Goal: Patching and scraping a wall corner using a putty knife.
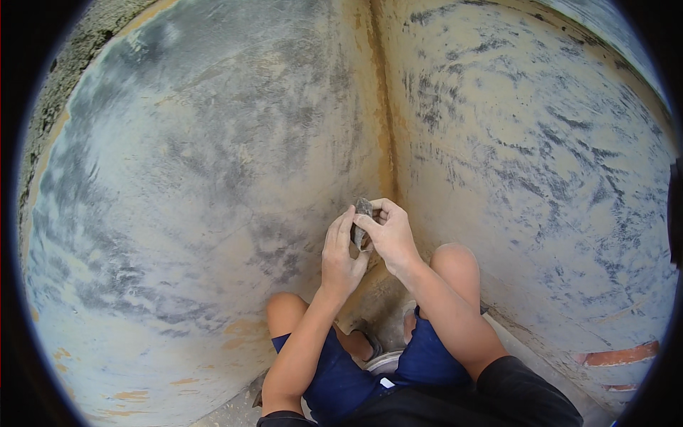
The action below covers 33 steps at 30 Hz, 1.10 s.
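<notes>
Both my hands are raised in front of the wall corner, their fingers pale with dust. Between them is a dark grey piece of sandpaper [363, 207], small and seemingly folded, with a paler lower part. My left hand [340, 257] grips its left side and lower end, fingers pointing up and thumb below. My right hand [392, 238] pinches its upper right side between thumb and curled fingers. The fingers hide part of the piece.
The left wall [199, 164] and right wall [526, 164] carry patchy pale coating over grey, meeting at a brownish corner seam [385, 107]. My bent knees are close to both walls. A round whitish rim [384, 364] shows between my thighs. Reddish strips [622, 354] mark the lower right wall.
</notes>
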### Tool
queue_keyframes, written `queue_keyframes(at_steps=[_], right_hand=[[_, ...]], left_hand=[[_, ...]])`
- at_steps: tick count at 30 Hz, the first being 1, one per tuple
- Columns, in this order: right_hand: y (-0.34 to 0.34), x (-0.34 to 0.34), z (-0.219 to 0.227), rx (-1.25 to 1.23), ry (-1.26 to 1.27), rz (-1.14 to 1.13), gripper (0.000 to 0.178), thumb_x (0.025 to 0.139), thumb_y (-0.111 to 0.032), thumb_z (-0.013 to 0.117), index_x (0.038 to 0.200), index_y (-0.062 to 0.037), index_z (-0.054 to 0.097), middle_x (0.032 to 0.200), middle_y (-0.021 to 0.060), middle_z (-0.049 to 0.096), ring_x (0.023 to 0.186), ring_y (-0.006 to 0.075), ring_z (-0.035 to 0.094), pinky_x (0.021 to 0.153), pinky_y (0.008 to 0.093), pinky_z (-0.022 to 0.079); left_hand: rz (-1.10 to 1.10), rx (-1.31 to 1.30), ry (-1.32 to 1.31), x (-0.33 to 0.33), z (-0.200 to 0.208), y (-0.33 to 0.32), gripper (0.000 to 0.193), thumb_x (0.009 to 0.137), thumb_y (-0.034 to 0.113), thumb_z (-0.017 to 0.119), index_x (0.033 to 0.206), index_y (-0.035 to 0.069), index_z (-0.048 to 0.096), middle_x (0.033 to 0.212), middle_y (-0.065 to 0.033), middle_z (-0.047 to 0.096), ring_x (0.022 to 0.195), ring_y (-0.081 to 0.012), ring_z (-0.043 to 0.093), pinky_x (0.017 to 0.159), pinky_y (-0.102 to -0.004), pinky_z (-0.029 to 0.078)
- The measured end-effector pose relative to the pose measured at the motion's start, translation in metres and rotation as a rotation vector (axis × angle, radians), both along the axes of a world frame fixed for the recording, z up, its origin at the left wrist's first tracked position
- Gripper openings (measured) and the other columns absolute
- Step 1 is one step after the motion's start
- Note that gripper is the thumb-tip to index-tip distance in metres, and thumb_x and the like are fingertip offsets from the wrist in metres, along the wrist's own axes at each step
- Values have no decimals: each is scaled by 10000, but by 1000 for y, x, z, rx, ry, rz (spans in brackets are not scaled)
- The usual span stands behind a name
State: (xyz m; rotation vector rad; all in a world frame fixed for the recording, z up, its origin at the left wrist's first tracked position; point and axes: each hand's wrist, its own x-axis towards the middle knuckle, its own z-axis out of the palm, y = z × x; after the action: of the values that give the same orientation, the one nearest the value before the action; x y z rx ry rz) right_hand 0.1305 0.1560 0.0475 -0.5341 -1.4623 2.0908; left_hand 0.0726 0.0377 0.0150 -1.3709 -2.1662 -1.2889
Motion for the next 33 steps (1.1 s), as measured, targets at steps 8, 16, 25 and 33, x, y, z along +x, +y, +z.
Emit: queue_keyframes(at_steps=[8, 16, 25, 33], right_hand=[[4, 14, 6, 902, 85, -103, 645, 775, -364, 894, 1252, -22, 626, 1422, 182, 550, 1381, 366, 456, 1128, 483, 405], [31, 15, 7, 943, 95, 226, 1156, 638, -464, 960, 1563, -50, 405, 1624, 212, 350, 1521, 392, 304, 1228, 504, 302], [42, -7, -17, -27, 218, 265, 511, 1016, -189, 667, 1474, -17, 519, 1307, 80, 672, 1136, 179, 655, 983, 324, 516], [27, -30, -13, -330, 271, 59, 289, 1055, -203, 591, 1264, -10, 637, 1196, 84, 701, 1030, 160, 646, 940, 308, 508]], left_hand=[[131, 257, -388, 7, 20, 16, 387, 940, 116, 733, 1288, -26, 641, 1169, -182, 727, 1019, -220, 715, 879, -345, 558], [-4, 184, -345, -9, 25, 21, 565, 870, 130, 778, 1371, -40, 581, 1273, -205, 643, 1151, -290, 653, 996, -387, 510], [-77, -85, -8, -16, 20, 20, 996, 757, 265, 838, 1588, 40, 337, 1528, -209, 381, 1395, -396, 377, 1145, -525, 299], [150, -112, 294, -19, 18, 8, 768, 820, 310, 789, 1496, 83, 505, 1533, -145, 472, 1407, -314, 412, 1185, -505, 212]])
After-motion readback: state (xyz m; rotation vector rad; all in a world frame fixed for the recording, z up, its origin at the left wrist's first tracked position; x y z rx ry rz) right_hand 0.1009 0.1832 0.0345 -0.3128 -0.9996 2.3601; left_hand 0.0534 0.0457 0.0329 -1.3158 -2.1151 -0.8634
